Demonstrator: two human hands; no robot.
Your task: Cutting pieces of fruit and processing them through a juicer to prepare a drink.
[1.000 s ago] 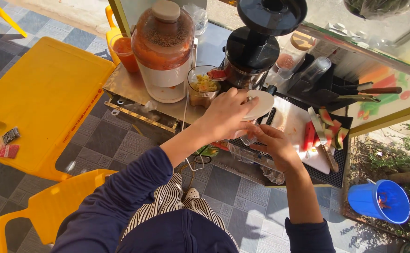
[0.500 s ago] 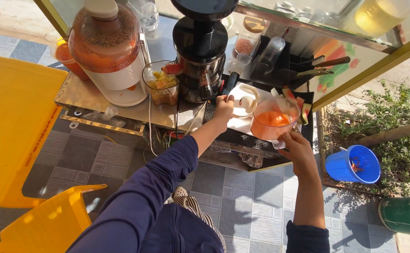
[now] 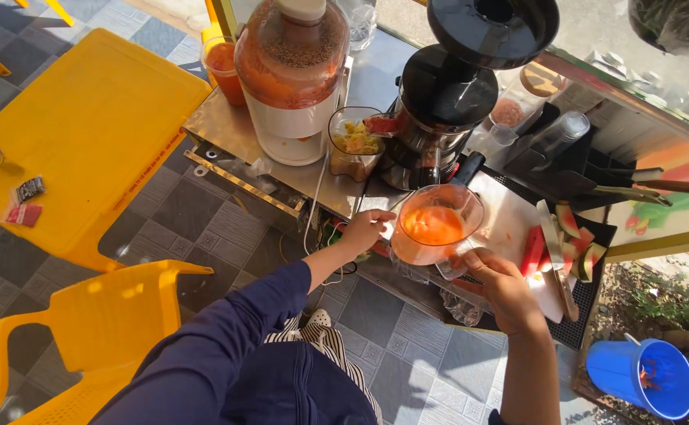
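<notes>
My right hand [image 3: 506, 291] grips a clear plastic jug of orange juice [image 3: 435, 228] and holds it up in front of the counter edge, below the black slow juicer [image 3: 454, 94]. My left hand [image 3: 366, 230] sits with fingers curled at the edge of the steel counter [image 3: 226, 130], just left of the jug; whether it holds anything is unclear. A clear container of yellow pulp [image 3: 354, 142] stands beside the black juicer. Crumpled clear plastic [image 3: 462, 307] hangs under the jug.
A white juicer with an orange-filled bowl [image 3: 291, 71] stands at the left of the counter, a cup of orange juice [image 3: 222, 67] behind it. Watermelon slices [image 3: 576, 244] and a knife [image 3: 553, 252] lie on the white cutting board [image 3: 509, 220]. Yellow table [image 3: 92, 134], yellow chair [image 3: 84, 323], blue bucket [image 3: 643, 378].
My right hand has lifted the jug of orange juice off the board and brought it left, toward me. My left hand has drawn back from the board to the counter edge.
</notes>
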